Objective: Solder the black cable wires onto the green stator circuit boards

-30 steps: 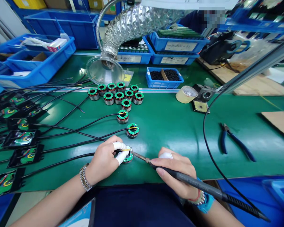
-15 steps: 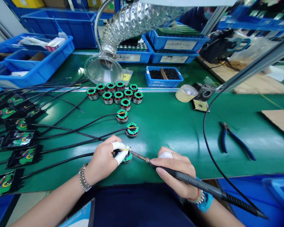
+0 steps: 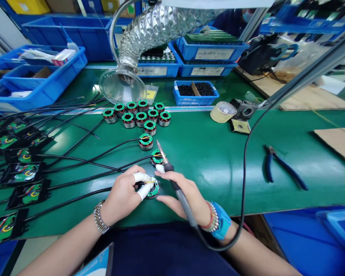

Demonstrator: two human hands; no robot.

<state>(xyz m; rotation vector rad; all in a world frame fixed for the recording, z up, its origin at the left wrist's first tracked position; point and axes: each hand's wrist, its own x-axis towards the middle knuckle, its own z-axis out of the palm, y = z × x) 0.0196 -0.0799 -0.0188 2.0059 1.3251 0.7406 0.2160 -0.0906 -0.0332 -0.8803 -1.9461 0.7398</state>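
My left hand [image 3: 123,197], with white finger cots on thumb and forefinger, pinches the end of a black cable [image 3: 97,191] over a motor stator [image 3: 154,191] with a green circuit board on top. A thin yellow wire lies across that board. In my right hand [image 3: 191,199] is a soldering iron [image 3: 186,210], its tip pointing up and away from me. The thumb and a cot-covered finger of that hand reach toward the stator's right side; whether they touch it I cannot tell. Just beyond stands another stator [image 3: 156,158] with wires on it, partly covered by the iron.
Several stators [image 3: 141,119] stand grouped ahead. Cables run left to black housings [image 3: 24,172]. A fume extraction hood [image 3: 122,86] hangs above the bench. Blue-handled cutters [image 3: 289,168], a tape roll [image 3: 223,112] and a soldering stand [image 3: 244,111] lie right. The iron's cord [image 3: 243,172] loops over my right forearm.
The soldering iron has swung from lying against the stator to pointing up and away. My right hand has moved left, close to the stator. My left hand keeps its pinch.
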